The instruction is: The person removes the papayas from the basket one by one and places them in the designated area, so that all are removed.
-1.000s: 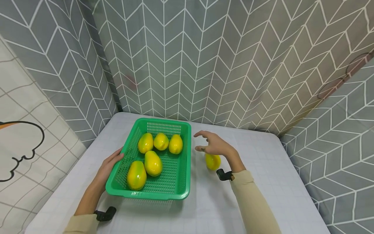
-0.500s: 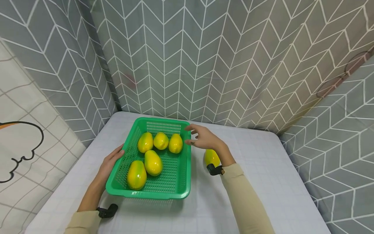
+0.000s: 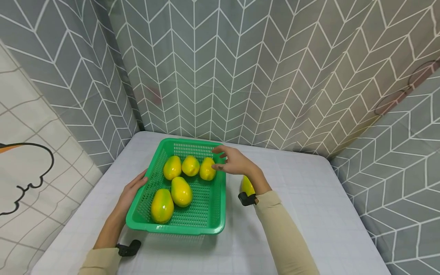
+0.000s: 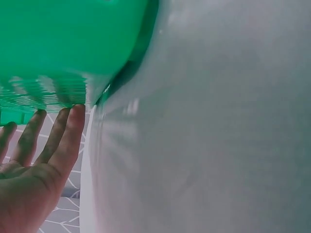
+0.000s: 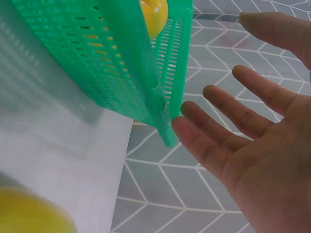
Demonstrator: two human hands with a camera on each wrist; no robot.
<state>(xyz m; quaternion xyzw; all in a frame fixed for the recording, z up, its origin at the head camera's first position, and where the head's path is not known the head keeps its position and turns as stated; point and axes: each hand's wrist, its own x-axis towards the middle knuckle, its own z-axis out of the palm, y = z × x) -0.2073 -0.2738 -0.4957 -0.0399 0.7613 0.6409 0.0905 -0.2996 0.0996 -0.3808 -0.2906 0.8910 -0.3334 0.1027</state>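
Green basket [image 3: 178, 229]: a perforated tub on a white-covered table [image 3: 302, 198], five glossy yellow-green fruits inside; its thin walls look light and fairly stiff, best steadied by the rim or by opposite sides.
Left hand [image 3: 132, 189]: at the basket's left side, fingers extended, fingertips against the latticed wall in the left wrist view; it supports rather than grips.
Right hand [image 3: 235, 160]: released and holding nothing, thumb and fingers spread over the basket's right rim; whether the little finger touches the rim cannot be told.
Far row: a left fruit [image 3: 172, 168], a middle fruit [image 3: 190, 165] and a right fruit [image 3: 207, 169], the last nearest the right hand, with the thumb overlapping it in the head view; the right wrist view shows them apart.
Nearer pair: a pear-shaped fruit [image 3: 181, 191] and a green-streaked fruit [image 3: 162, 206], side by side toward the basket's left.
Loose fruit [image 3: 246, 185]: outside the basket, on the table to its right, partly hidden by the right wrist.
Handling: the shiny skins suggest a firm, slippery surface liable to roll; weight is uncertain; thumb and fingers around the widest part would seem the surest hold.
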